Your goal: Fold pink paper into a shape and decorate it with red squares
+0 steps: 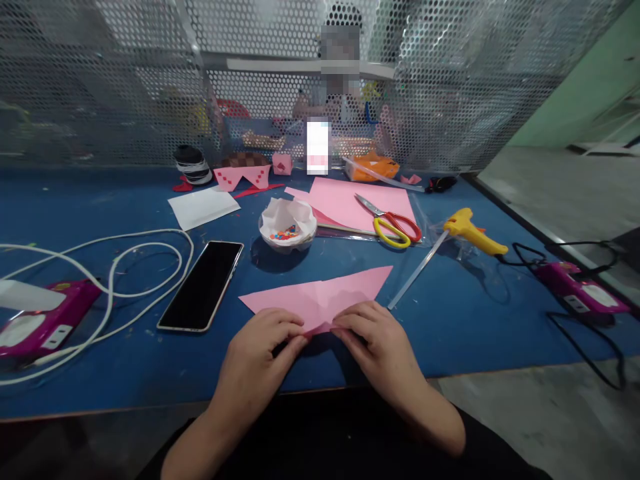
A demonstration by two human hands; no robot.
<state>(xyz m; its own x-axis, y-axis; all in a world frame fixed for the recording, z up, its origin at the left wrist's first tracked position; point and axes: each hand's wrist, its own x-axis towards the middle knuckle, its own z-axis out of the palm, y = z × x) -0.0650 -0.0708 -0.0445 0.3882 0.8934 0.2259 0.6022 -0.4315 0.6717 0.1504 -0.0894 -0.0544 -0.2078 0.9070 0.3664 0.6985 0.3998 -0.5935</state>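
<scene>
A folded sheet of pink paper [320,297] with two pointed ends lies close to the table's front edge, a crease running down its middle. My left hand [263,353] pinches its near edge just left of that crease. Just right of the crease, my right hand [377,343] grips the same edge between thumb and fingers. Both hands' fingers partly cover the near side of the paper. Beyond it stands a white bowl [285,247] lined with white paper, with small coloured bits inside.
Scissors [393,230] rest on pink sheets [365,200] behind. At right are a yellow glue gun [473,233] with a glue stick and a magenta power strip [580,290]. Left lie a phone [203,287], white cable [113,287] and white paper [204,207]. A perforated metal screen [270,40] bounds the back.
</scene>
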